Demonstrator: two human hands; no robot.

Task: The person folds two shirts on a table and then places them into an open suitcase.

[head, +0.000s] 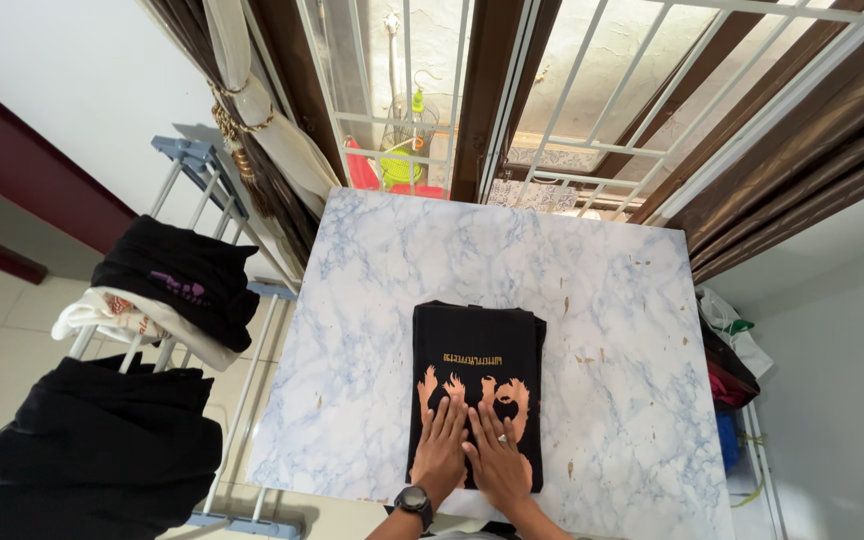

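Lying lengthwise away from the person, folded black printed T-shirt; left hand, right hand pressed flat, fingers extended, gripping nothing.

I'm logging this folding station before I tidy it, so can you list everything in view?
folded T-shirt: one, black with orange print, on the table's near middle
table: one, white-blue marble pattern, centre
drying rack: one, grey-blue, left of table
clothes on rack: several, black and white, draped at left
window grille: one, white, behind table
curtains: brown, either side of window
wristwatch: one, black, left wrist
left hand: flat on shirt
right hand: flat on shirt, ring on a finger
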